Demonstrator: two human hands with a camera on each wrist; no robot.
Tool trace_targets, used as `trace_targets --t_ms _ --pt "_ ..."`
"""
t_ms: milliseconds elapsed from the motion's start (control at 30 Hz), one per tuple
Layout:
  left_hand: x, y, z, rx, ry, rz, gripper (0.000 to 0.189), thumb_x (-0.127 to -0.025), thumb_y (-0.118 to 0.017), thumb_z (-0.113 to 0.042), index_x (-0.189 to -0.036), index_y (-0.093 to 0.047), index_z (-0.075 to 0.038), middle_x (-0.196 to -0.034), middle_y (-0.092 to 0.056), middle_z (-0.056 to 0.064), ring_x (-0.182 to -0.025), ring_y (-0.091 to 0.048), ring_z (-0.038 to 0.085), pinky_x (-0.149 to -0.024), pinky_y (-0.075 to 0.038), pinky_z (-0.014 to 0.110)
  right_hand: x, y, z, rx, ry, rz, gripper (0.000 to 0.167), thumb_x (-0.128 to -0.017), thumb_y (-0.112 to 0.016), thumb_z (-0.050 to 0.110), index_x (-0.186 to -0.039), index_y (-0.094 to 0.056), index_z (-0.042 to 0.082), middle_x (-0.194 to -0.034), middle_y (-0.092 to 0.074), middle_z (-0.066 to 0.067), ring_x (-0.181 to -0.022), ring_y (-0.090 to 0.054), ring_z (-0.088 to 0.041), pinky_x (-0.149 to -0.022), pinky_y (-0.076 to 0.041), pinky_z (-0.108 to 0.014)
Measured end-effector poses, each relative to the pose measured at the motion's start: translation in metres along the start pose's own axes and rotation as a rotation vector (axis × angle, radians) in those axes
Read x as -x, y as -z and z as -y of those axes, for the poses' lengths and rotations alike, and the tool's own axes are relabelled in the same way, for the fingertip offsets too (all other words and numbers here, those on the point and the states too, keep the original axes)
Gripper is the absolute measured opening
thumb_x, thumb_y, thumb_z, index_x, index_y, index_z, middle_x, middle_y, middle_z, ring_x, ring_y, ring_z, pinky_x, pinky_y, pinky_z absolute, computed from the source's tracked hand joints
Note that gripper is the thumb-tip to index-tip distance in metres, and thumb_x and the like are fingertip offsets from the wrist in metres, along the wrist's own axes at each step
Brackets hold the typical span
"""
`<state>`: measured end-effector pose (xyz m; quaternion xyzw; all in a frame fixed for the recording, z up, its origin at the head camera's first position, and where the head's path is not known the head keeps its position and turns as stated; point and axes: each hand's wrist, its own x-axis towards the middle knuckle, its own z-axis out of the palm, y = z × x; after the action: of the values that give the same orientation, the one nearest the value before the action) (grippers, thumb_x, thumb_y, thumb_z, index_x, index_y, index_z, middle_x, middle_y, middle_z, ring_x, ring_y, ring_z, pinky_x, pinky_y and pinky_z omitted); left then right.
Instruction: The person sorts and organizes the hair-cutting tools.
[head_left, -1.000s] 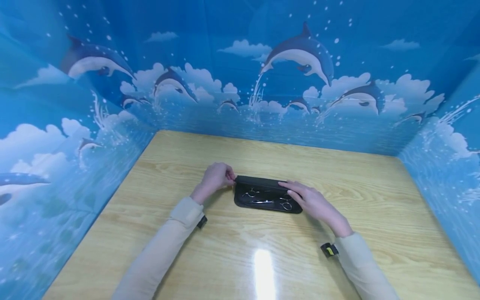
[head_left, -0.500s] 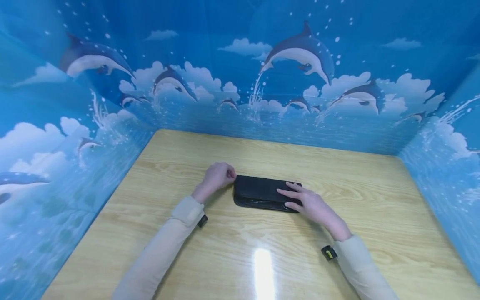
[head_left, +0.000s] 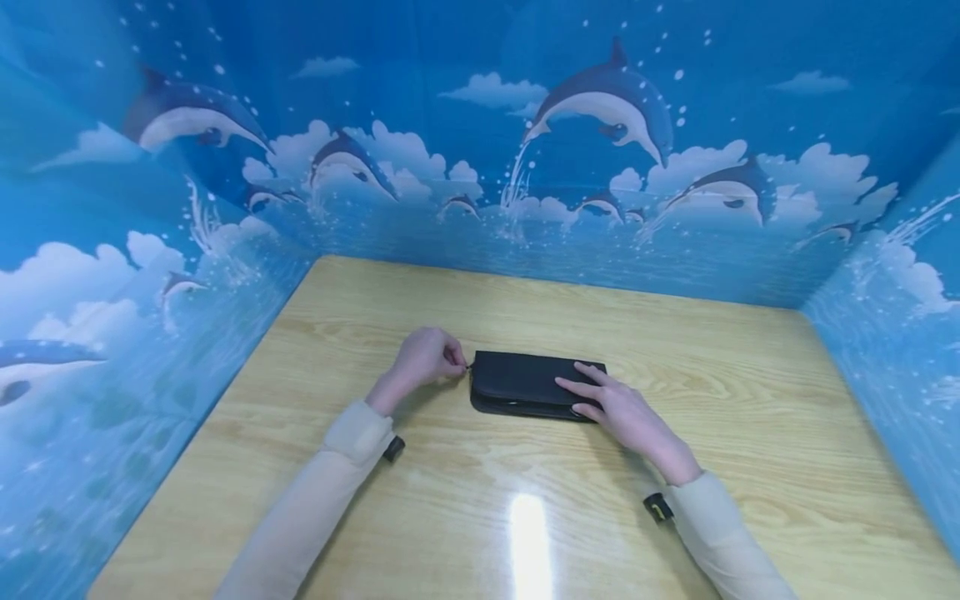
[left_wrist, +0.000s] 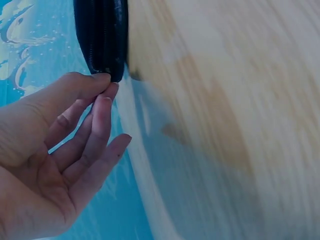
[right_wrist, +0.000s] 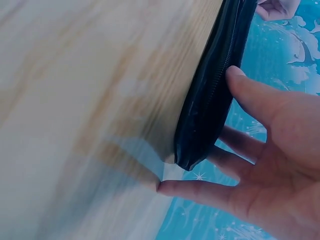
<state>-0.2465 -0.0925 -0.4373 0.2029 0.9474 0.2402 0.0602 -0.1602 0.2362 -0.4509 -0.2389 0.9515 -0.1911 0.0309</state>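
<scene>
A black zip case lies flat on the wooden table, its lid folded down and the front edge slightly gaping. My left hand is at the case's left end, thumb and forefinger pinching the small zipper pull at the corner. In the left wrist view the thumb tip meets the case's end beside the zip teeth. My right hand rests on the lid's right part with spread, fairly straight fingers; its thumb touches the zip edge in the right wrist view. The case's contents are hidden under the lid.
The wood-grain table carries a bright light reflection in front of the case. Blue dolphin-printed sheets stand along the back and both sides. A small black device hangs at the right cuff, and another at the left.
The lid has come down over the scissors inside the case. My right hand's fingers have spread onto the lid, and my left hand has shifted slightly left at the corner.
</scene>
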Motion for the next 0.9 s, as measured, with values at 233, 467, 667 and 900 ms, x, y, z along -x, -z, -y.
trace_targets --t_ms 233,467,667,900 --pt "0.005 0.002 -0.003 -0.006 -0.007 0.025 0.003 -0.083 -0.081 -0.016 -0.084 -0.079 -0.014 -0.081 -0.075 -0.006 -0.065 -0.063 0.006 -0.083 -0.054 0.036 0.0 0.001 0.0 -0.016 -0.006 0.024 0.048 -0.102 -0.06 0.018 -0.149 -0.052 0.017 -0.159 -0.037 -0.023 -0.043 -0.039 -0.004 -0.067 -0.045 -0.031" --pt "0.014 0.0 -0.005 0.081 -0.022 0.078 0.009 -0.08 -0.083 -0.009 -0.08 -0.078 -0.016 -0.077 -0.073 -0.008 -0.061 -0.062 0.006 -0.074 -0.056 0.029 -0.001 0.003 0.001 -0.003 -0.002 0.025 0.048 -0.102 -0.061 0.017 -0.149 -0.052 0.015 -0.158 -0.037 -0.024 -0.05 -0.049 -0.005 -0.077 -0.051 -0.041" --pt "0.023 -0.005 -0.007 0.134 -0.012 0.082 0.009 -0.08 -0.083 -0.01 -0.08 -0.077 -0.017 -0.076 -0.073 -0.008 -0.059 -0.065 0.009 -0.066 -0.055 0.023 0.001 -0.001 0.003 0.038 0.022 -0.03 0.048 -0.1 -0.064 0.014 -0.147 -0.055 0.014 -0.155 -0.041 -0.025 -0.088 -0.07 -0.034 -0.079 -0.054 -0.045" --pt "0.034 -0.009 -0.015 0.153 -0.054 0.088 0.009 -0.08 -0.085 -0.013 -0.078 -0.077 -0.017 -0.074 -0.073 -0.009 -0.058 -0.062 0.005 -0.064 -0.054 0.021 0.002 -0.004 0.003 0.055 0.029 -0.053 0.048 -0.099 -0.066 0.014 -0.146 -0.056 0.015 -0.155 -0.042 -0.024 -0.097 -0.067 -0.042 -0.068 -0.05 -0.037"
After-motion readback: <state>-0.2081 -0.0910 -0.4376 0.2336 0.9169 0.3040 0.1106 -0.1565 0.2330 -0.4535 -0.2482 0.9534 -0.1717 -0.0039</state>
